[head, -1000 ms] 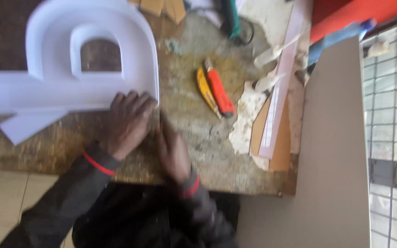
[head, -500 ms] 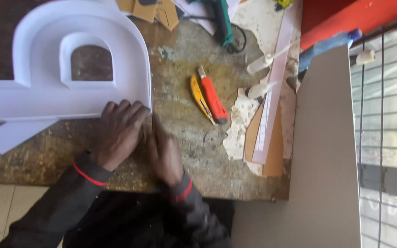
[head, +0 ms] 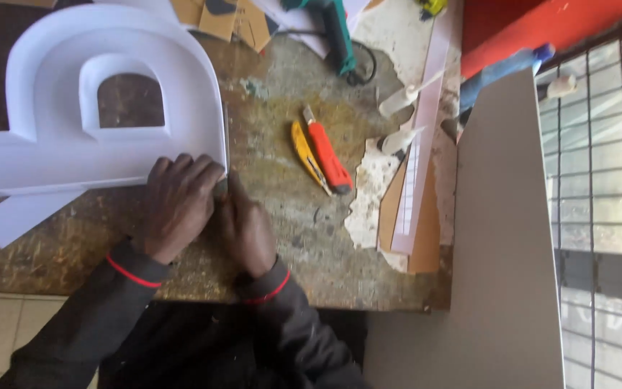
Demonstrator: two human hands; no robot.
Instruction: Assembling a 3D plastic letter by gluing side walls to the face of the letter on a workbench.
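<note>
Hands meet at the corner of a big white letter on the workbench.

Left hand (head: pixel 178 205) lies flat, pressing the white foam letter (head: pixel 59 137) at its lower right corner; right hand (head: pixel 245 227) is closed round a small dark thing, too hidden to name. Nearby lie a red cutter (head: pixel 327 153) and a yellow cutter (head: pixel 307 153); no containers visible.

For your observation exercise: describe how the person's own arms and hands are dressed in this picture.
Both arms wear long, dark, near-black sleeves, each ending in a thin red band at the cuff. The left hand and right hand are bare: no gloves, and no rings or watch can be seen.
</note>
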